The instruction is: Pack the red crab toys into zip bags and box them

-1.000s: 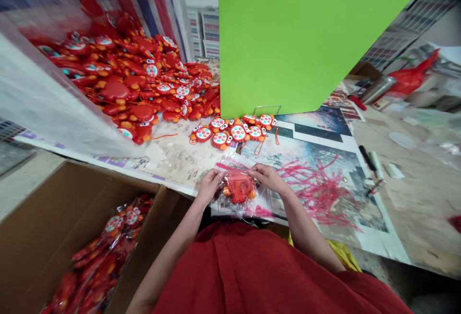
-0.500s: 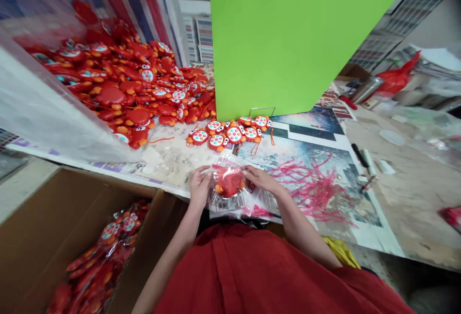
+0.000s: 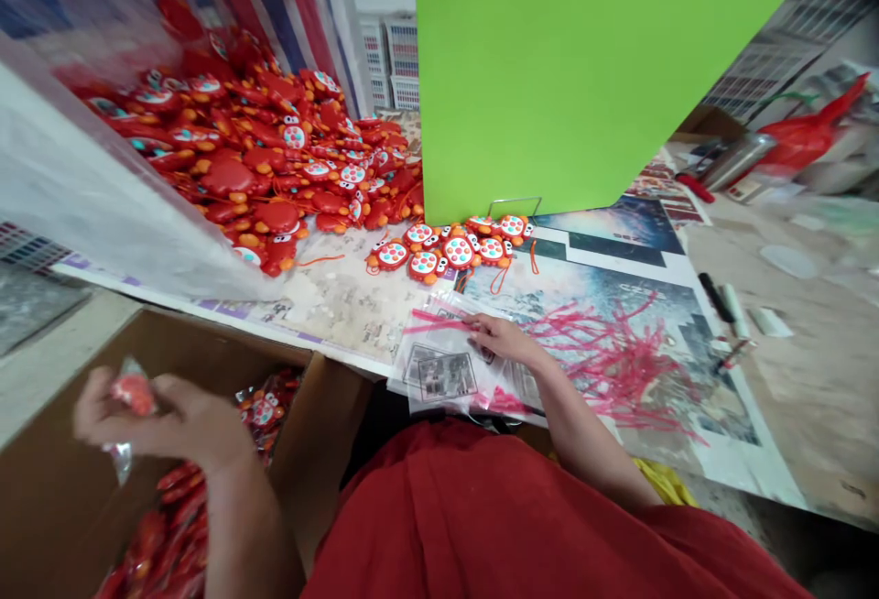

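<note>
My left hand (image 3: 165, 416) is over the open cardboard box (image 3: 226, 335), its fingers curled around a bagged red toy (image 3: 135, 392). The hand is blurred, and the clear wrapping sticks out above and below the fingers. On the table my right hand (image 3: 500, 339) pinches a pink plastic strip (image 3: 443, 321) at its right end. Beneath that strip lie clear plastic bags (image 3: 439, 375) with printed black panels. Several bagged red toys (image 3: 265, 408) with googly eyes and dotted white panels lie inside the box.
Several unbagged red toys (image 3: 459, 252) lie in front of a green board (image 3: 549, 77). A large heap of them (image 3: 275, 159) fills the striped sack at left. Loose pink strips (image 3: 611, 361) are spread to the right, near some markers (image 3: 715, 297).
My left hand has swung from the table to over the box at left, carrying the bagged toy. My right hand stayed at the table, now with a pink strip.
</note>
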A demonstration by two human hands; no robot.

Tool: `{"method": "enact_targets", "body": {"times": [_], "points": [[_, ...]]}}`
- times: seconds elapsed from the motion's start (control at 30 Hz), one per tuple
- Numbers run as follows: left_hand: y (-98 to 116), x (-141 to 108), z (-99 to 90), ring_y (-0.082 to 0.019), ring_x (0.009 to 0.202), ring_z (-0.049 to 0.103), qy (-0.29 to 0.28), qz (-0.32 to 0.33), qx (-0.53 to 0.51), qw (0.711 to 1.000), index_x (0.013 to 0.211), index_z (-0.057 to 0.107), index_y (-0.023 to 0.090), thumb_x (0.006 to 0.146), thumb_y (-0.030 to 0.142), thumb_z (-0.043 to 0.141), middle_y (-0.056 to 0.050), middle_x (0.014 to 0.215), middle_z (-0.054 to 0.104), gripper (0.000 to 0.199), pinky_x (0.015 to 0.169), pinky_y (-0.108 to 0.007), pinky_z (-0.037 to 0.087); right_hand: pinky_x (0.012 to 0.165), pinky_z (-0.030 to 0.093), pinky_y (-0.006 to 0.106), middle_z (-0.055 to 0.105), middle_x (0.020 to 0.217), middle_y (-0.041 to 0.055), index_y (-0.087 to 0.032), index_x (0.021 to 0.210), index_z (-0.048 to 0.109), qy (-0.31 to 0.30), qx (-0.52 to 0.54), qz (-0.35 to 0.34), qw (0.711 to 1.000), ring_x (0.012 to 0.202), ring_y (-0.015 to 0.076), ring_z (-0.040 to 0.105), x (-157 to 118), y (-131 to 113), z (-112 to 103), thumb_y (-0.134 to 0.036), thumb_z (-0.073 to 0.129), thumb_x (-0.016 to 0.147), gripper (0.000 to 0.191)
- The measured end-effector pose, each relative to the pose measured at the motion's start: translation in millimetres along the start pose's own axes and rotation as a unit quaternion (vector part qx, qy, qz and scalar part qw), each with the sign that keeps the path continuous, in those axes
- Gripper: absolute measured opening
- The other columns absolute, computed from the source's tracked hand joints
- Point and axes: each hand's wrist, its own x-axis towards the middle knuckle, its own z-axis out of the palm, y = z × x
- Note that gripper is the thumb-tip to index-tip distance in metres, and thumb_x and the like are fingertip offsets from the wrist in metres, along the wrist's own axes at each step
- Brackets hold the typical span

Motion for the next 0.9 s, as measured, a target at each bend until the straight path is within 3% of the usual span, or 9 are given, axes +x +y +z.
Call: {"method": "enact_targets", "body": {"times": [0.03, 0.07, 0.13, 0.2, 0.3, 0.43, 0.57, 0.73, 0.9], "points": [[8.8, -12.7, 9.9, -0.027, 0.127, 0.038, 0.016, 0.055, -0.002, 0.998, 0.128, 0.036, 0.013, 0.090, 0.026, 0.041, -0.016, 0.133, 0.040, 0.040, 0.110, -0.049, 0.028, 0.057, 0.039, 0.024, 0.061, 0.063, -0.0016, -0.018, 0.126, 0.058, 0.001, -0.007, -0.002, 1.000, 0.056, 0.0133, 0.056, 0.9, -0.4, 0.2, -0.033, 0.052, 0.090, 0.039], [19.6, -28.0, 22.5, -0.026, 0.120, 0.045, -0.028, 0.098, -0.006, 0.995, 0.118, 0.046, 0.013, 0.090, 0.026, 0.044, -0.014, 0.124, 0.050, 0.031, 0.106, -0.047, 0.033, 0.058, 0.039, 0.024, 0.060, 0.063, -0.0018, -0.018, 0.126, 0.058, 0.002, -0.012, -0.004, 1.000, 0.056, 0.0131, 0.056, 1.7, -0.6, 0.6, -0.033, 0.052, 0.090, 0.039], [44.8, -63.9, 51.3, -0.024, 0.106, 0.053, -0.198, 0.139, -0.019, 0.970, 0.108, 0.056, 0.016, 0.090, 0.024, 0.046, -0.010, 0.109, 0.060, 0.021, 0.097, -0.042, 0.041, 0.058, 0.039, 0.023, 0.060, 0.064, -0.0019, -0.018, 0.127, 0.057, 0.004, -0.013, -0.005, 1.000, 0.057, 0.0128, 0.056, 2.0, -0.9, 1.7, -0.032, 0.052, 0.090, 0.040], [70.5, -101.9, 78.1, -0.022, 0.099, 0.055, -0.369, 0.185, -0.032, 0.910, 0.102, 0.060, 0.019, 0.092, 0.021, 0.042, -0.008, 0.102, 0.063, 0.020, 0.092, -0.037, 0.044, 0.060, 0.039, 0.023, 0.062, 0.067, -0.0010, -0.018, 0.127, 0.058, 0.012, -0.013, -0.002, 1.000, 0.059, 0.0128, 0.056, 0.5, -1.6, 3.0, -0.031, 0.053, 0.090, 0.040], [98.4, -148.3, 105.9, -0.025, 0.099, 0.053, -0.468, 0.247, 0.031, 0.848, 0.106, 0.061, 0.019, 0.091, 0.028, 0.049, -0.009, 0.104, 0.060, 0.020, 0.088, -0.039, 0.043, 0.062, 0.041, 0.024, 0.064, 0.074, 0.0011, -0.017, 0.126, 0.059, 0.023, 0.001, 0.000, 1.000, 0.063, 0.0133, 0.057, -4.5, -2.3, 4.1, -0.032, 0.054, 0.089, 0.040], [105.2, -173.2, 125.1, -0.028, 0.094, 0.052, -0.468, 0.275, 0.107, 0.833, 0.098, 0.062, 0.018, 0.089, 0.039, 0.054, -0.012, 0.099, 0.058, 0.024, 0.082, -0.043, 0.041, 0.069, 0.047, 0.027, 0.068, 0.086, 0.0039, -0.017, 0.121, 0.062, 0.025, 0.044, -0.041, 0.998, 0.072, 0.0155, 0.061, -7.7, 1.8, -1.6, -0.033, 0.050, 0.090, 0.036], [96.7, -174.5, 132.7, -0.029, 0.094, 0.051, -0.456, 0.283, 0.091, 0.838, 0.091, 0.062, 0.018, 0.090, 0.036, 0.054, -0.012, 0.098, 0.060, 0.020, 0.081, -0.043, 0.039, 0.084, 0.048, 0.035, 0.067, 0.101, 0.0089, -0.019, 0.114, 0.066, 0.106, -0.009, -0.070, 0.992, 0.089, 0.0205, 0.062, 14.3, 3.5, -18.3, -0.028, 0.052, 0.088, 0.031], [90.9, -177.3, 132.5, -0.027, 0.089, 0.052, -0.455, 0.313, 0.055, 0.832, 0.090, 0.060, 0.017, 0.094, 0.032, 0.048, -0.011, 0.090, 0.062, 0.019, 0.081, -0.042, 0.038, 0.105, 0.037, 0.042, 0.057, 0.127, 0.0146, -0.015, 0.126, 0.059, 0.182, -0.092, -0.145, 0.968, 0.120, 0.0257, 0.050, 90.6, -26.8, -29.8, -0.023, 0.055, 0.087, 0.040], [88.4, -178.1, 131.5, -0.025, 0.087, 0.053, -0.455, 0.316, 0.052, 0.831, 0.089, 0.059, 0.017, 0.094, 0.032, 0.048, -0.008, 0.085, 0.063, 0.019, 0.083, -0.040, 0.037, 0.112, 0.014, 0.057, 0.019, 0.156, 0.0223, -0.012, 0.148, 0.032, 0.142, -0.140, -0.086, 0.976, 0.141, 0.0372, 0.017, 166.9, -59.0, -11.6, -0.035, 0.069, 0.082, 0.079]]}}
